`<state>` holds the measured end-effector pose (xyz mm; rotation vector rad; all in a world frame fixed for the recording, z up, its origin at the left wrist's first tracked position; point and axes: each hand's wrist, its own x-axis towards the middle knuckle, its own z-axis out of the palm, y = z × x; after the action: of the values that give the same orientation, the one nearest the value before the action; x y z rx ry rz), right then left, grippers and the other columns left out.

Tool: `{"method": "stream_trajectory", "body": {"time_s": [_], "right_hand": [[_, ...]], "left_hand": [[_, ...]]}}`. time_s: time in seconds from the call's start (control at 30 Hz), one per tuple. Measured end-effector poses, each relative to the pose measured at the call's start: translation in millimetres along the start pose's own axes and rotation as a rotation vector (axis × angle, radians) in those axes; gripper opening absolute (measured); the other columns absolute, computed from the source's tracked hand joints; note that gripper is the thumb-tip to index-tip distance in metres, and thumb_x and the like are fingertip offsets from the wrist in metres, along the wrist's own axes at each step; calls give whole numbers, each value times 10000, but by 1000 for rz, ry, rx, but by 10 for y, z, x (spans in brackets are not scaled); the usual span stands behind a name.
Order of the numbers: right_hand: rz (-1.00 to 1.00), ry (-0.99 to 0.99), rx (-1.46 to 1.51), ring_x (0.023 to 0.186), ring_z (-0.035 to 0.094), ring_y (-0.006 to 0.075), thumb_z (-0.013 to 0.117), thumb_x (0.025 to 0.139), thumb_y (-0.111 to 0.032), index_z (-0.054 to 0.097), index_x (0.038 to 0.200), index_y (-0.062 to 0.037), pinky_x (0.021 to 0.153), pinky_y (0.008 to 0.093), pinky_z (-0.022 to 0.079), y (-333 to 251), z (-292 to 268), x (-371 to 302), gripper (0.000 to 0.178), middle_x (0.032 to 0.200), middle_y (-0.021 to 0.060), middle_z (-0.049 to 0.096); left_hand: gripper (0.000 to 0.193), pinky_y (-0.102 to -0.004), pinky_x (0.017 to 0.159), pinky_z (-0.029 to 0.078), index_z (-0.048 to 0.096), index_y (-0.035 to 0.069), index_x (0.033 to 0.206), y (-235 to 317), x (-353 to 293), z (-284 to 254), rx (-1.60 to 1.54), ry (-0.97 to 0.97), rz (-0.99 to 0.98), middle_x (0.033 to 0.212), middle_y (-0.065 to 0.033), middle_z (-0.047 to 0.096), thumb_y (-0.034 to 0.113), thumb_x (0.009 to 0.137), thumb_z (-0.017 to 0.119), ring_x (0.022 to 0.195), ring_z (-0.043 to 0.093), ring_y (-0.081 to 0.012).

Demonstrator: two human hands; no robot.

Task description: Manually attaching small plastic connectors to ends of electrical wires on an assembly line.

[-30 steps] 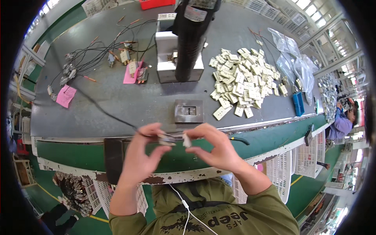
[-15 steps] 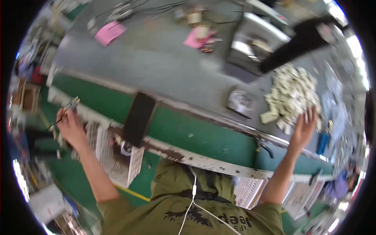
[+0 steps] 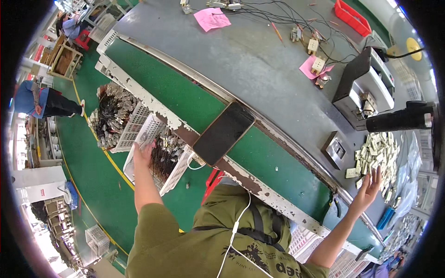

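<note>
My left hand reaches over a white slatted basket on the left, its fingers apart and nothing visible held in them. In the basket, dark wires with small metallic ends lie bundled together. At the right, my right hand is open, fingers spread, at the near edge of a pile of small cream-coloured socket-like blocks. No block shows in that palm. Left of this pile sits a square metal fixture on the grey worktable.
A phone bridges the green strip before me. A second heap of wired parts lies beyond the basket. On the table are a machine, a black arm-like piece, pink paper and a red tray. A person stands far left.
My left hand has moved from out at the left, where it held a small part with a dark wire, to the basket; that part no longer shows in it. The view has turned leftward.
</note>
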<state>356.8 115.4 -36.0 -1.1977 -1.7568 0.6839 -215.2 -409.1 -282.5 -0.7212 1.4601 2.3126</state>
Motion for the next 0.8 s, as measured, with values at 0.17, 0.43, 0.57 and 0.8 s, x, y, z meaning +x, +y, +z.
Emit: {"method": "stream_trajectory", "body": {"time_s": [0.17,0.43,0.57,0.8], "right_hand": [[-12,-34,100,1268,459,204,487,947,48,413,1401,-11,1007,338,423,-52,67,-134,463,1455,115,413],[-56,-43,71,1225,508,234,529,907,59,479,1326,-12,1007,352,434,-427,147,-205,428,1418,150,437],[-144,-176,53,1213,510,230,520,893,80,474,1323,-11,997,359,452,-615,287,-190,441,1414,146,428],[-125,-234,47,1199,521,249,532,868,102,530,1264,-16,954,347,480,-615,289,-290,413,1386,169,439]], "left_hand": [[547,-371,757,526,536,-17,1144,656,186,462,118,89,37,958,-136,600,497,967,481,835,601,-227],[298,-335,966,431,546,53,1221,-71,-2615,4198,783,-917,971,1215,-94,587,119,934,589,1136,549,-196],[373,-361,975,442,549,64,1227,-1016,-3014,5068,948,-1333,1259,1267,-138,562,62,860,614,1164,548,-292],[349,-411,913,464,574,130,1200,-1580,-2843,5677,1305,-1264,1355,1151,-146,609,183,858,622,1075,578,-337]]}}
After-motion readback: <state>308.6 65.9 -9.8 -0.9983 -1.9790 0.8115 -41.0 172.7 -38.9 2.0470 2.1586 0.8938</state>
